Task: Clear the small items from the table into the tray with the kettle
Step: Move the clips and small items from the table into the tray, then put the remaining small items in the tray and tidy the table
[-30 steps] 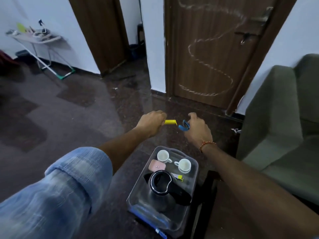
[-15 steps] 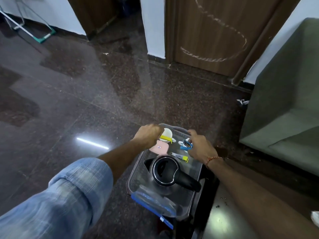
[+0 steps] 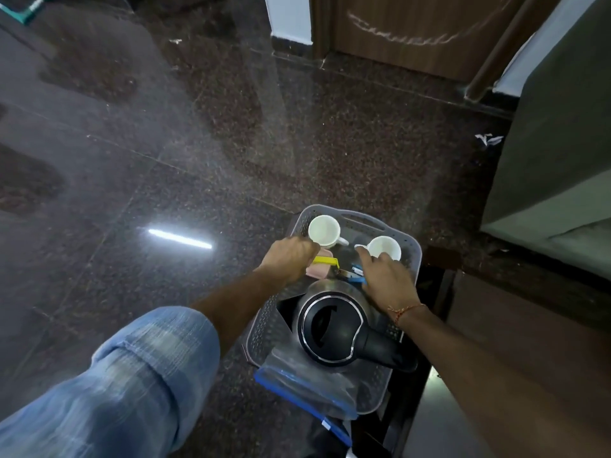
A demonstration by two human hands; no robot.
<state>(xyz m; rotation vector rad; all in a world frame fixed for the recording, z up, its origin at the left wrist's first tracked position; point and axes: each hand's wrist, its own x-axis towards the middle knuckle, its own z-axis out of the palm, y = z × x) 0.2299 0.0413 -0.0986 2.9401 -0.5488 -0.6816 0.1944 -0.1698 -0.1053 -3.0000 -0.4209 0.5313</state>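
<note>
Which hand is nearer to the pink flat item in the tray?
Left. The left hand is directly beside the pink flat item; the right hand is farther right.

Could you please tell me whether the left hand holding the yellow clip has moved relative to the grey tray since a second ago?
Yes. The left hand with the yellow plastic clip has come down from beyond the grey perforated tray to just over it, beside the white cup.
</note>
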